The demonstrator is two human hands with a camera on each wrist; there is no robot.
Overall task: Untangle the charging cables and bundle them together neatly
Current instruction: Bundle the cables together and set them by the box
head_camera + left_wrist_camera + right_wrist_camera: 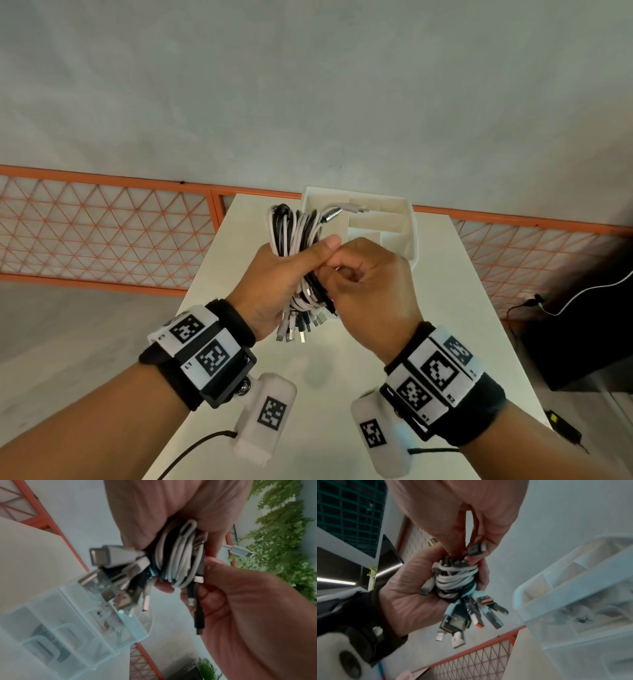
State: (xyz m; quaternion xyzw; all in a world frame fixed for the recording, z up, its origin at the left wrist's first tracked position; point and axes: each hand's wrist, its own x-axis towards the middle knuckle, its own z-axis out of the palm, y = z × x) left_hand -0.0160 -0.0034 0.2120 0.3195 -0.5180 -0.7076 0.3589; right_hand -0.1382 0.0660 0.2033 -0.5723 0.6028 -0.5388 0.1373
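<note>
— Wrists first, what's on them?
— Black bands with white blocks printed in black-and-white squares. Past them, the left hand has its fingers wrapped round the cables, thumb laid over the front.
— And the other?
— The right hand meets it from the side, fingertips pinched on one dark plug at the top of the wrap.
— Where does the bundle sit?
— In the air over the middle of the tabletop, touching nothing but the hands. Its loops rise above the left fist; the plugs hang loose below it.
— Room around it?
— Bare tabletop lies under the hands and to the right. The box stands at the far edge, just behind the hands. An orange mesh fence runs beyond the table.
— What are they made of?
— Smooth round cords, white and black, wound tight at the waist; flat metal plug ends, some with pale blue housings. The box is cloudy translucent plastic with dividers.
— Anything unclear?
— The wrap's centre is hidden by the fingers. What lies in the box is blurred.
</note>
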